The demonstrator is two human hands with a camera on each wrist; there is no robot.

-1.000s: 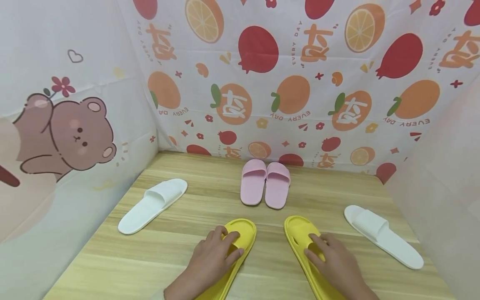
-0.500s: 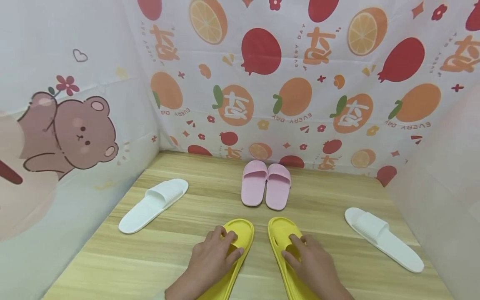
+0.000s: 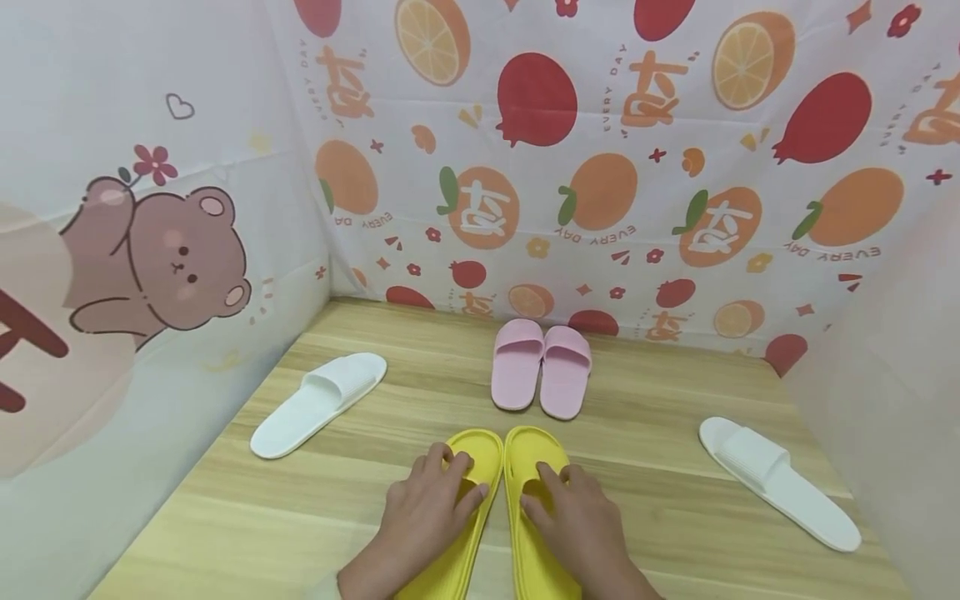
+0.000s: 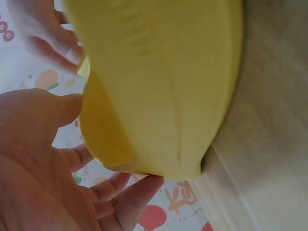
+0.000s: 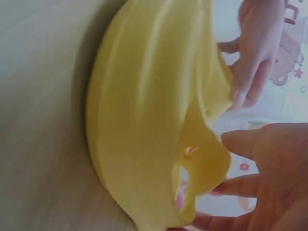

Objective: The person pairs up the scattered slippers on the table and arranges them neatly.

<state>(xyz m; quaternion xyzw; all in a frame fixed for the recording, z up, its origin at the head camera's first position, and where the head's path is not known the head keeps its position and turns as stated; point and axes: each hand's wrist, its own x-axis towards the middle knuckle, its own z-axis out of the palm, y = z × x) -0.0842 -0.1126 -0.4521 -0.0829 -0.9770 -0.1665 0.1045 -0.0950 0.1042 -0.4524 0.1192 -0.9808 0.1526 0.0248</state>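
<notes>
Two yellow slippers lie toes forward, nearly parallel, their toe ends almost meeting in the head view. My left hand (image 3: 423, 512) grips the upper of the left yellow slipper (image 3: 486, 454), thumb at the strap's opening and fingers along its outer side. On the right yellow slipper (image 3: 531, 446), my right hand (image 3: 581, 521) holds the upper the same way. Both heel ends are partly hidden by the hands or cut off by the frame. In the left wrist view the slipper's side (image 4: 168, 96) stands sole down on the wood-grain surface; the right wrist view shows the other slipper (image 5: 139, 106) likewise.
Just beyond the yellow pair sit two pink slippers (image 3: 517, 375), side by side against the fruit-print back cloth (image 3: 600, 108). One white slipper (image 3: 318, 404) lies angled at the left, another (image 3: 780, 483) at the right. Cloth walls (image 3: 60, 400) bound the wood-grain surface (image 3: 645, 375).
The right hand has slid its yellow slipper leftward and turned it straighter, closing the gap to the left one. The left hand and its slipper have barely moved; the view has shifted slightly.
</notes>
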